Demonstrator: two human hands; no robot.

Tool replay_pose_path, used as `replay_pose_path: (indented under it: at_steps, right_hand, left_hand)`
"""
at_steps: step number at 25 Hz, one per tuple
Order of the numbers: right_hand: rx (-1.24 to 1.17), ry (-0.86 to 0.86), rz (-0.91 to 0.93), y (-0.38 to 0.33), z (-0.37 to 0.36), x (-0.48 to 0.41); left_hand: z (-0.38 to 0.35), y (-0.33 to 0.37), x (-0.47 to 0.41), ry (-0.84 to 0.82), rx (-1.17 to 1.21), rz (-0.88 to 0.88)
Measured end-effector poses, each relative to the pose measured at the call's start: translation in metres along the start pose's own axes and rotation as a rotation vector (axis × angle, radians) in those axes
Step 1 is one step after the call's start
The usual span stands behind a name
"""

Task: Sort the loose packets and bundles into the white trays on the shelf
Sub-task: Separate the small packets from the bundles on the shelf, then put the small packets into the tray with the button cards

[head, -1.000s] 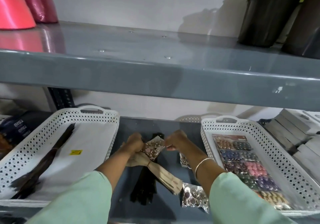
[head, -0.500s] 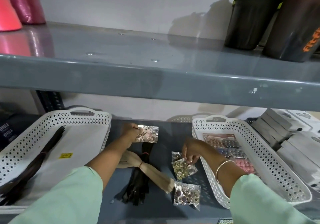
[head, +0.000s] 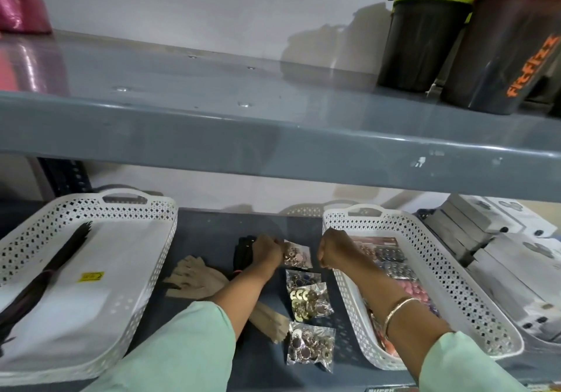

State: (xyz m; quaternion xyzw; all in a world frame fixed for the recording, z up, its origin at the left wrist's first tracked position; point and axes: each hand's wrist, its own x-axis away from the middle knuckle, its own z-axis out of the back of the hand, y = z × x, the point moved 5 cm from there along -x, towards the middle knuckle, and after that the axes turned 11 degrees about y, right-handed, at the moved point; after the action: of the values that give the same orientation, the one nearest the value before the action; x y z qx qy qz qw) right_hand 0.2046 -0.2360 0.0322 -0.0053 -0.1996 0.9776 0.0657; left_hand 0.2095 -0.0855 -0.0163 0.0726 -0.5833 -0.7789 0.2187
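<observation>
On the grey lower shelf (head: 212, 233), a small clear packet of pinkish metal buttons (head: 299, 256) is pinched at its near-left edge by the left hand (head: 267, 252), whose grip is closed on it. The right hand (head: 334, 252) hovers curled just to the right of that packet; whether anything is held in its grip cannot be told.

Judged from this, the packet is being picked out for a tray. It would best be lifted clear by its edge, kept flat so the contents do not bunch, and laid down rather than dropped.

Three more clear packets of metal buttons (head: 309, 300) lie in a row directly behind the left grip, toward the person, the nearest almost touching the held one. A bundle of black strips (head: 243, 255) sits under and just left of the left hand, with a beige bundle (head: 197, 279) further left. The white perforated tray holding coloured button cards (head: 455, 285) stands beside the right hand; the white perforated tray with a dark bundle (head: 142, 270) lies well to the left.
</observation>
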Motion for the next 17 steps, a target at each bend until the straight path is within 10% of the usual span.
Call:
replay_pose_path:
  at_steps: [8,17]
  right_hand:
    - [-0.381,-0.027,0.225,-0.101,-0.045,0.051]
    - [-0.029,-0.218,0.293,-0.154,-0.104,0.064]
  left_hand:
    - [0.143,-0.025,0.039,0.412,0.152,-0.045]
    - [0.142,-0.083,0.085,0.113,-0.140,0.047]
